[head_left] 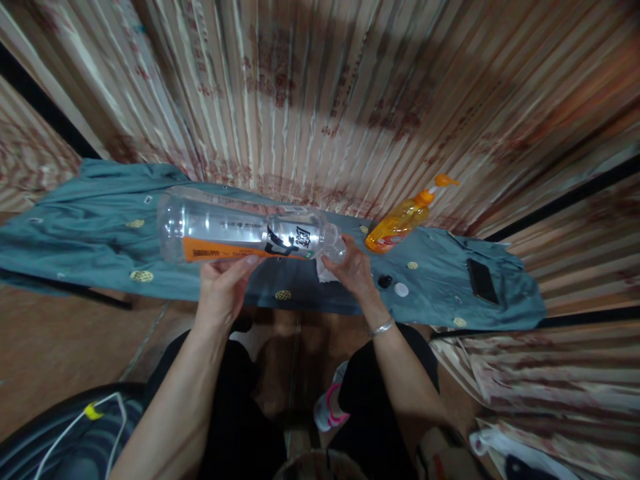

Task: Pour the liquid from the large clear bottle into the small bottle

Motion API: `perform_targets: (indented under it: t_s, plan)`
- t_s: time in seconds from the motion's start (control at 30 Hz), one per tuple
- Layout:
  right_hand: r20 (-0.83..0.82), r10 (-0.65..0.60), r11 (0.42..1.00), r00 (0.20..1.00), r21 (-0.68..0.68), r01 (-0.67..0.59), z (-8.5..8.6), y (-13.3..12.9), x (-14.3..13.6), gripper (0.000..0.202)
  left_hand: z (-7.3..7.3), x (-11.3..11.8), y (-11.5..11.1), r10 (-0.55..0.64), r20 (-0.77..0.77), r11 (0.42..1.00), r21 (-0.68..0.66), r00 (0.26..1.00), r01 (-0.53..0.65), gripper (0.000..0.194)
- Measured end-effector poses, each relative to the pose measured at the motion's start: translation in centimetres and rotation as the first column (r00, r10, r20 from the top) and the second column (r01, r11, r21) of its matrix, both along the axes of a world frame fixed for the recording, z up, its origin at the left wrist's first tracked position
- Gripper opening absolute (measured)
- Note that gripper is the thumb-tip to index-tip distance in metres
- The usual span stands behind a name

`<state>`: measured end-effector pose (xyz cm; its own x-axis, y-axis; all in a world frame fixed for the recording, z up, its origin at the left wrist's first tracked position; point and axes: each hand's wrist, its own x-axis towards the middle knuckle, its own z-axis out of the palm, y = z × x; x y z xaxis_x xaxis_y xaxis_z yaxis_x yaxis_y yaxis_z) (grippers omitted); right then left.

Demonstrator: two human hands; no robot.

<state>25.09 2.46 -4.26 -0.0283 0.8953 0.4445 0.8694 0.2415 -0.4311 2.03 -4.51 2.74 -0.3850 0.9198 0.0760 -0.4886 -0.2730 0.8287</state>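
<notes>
A large clear plastic bottle [220, 230] with an orange-and-silver label lies sideways in the air above the cloth, its neck to the right. My left hand [225, 287] grips its near side around the middle, the fingers mostly hidden behind it. At the mouth end, my right hand [356, 268] is closed around the neck; a bracelet circles that wrist. The inside of the bottle looks empty. Below the right hand a piece of white tissue [327, 272] shows in part. A small black cap [385, 281] and a white round cap [401, 289] rest on the cloth beside that hand.
A yellow pump bottle [400, 225] stands on the teal cloth [170, 283] to the right. Farther right lies a black phone [483, 281]. Pleated curtains [320, 87] hang behind, and dark poles slant along the sides. A black tub [65, 440] sits at lower left.
</notes>
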Motion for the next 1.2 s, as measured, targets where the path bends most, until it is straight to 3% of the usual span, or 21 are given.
perform_targets:
  t_s: [0.47,1.2]
  plan:
    - [0.005,0.073,0.997,0.997,0.01,-0.073,-0.17,0.21,0.4,0.056,0.21,-0.24,-0.16,0.013,-0.042,1.0,-0.017,0.999,-0.014,0.036]
    - [0.055,0.049,0.999,0.997,-0.02,-0.048,0.19,-0.06,-0.06,0.056,-0.03,-0.37,-0.21,0.028,-0.055,1.0,0.012,0.998,-0.027,0.039]
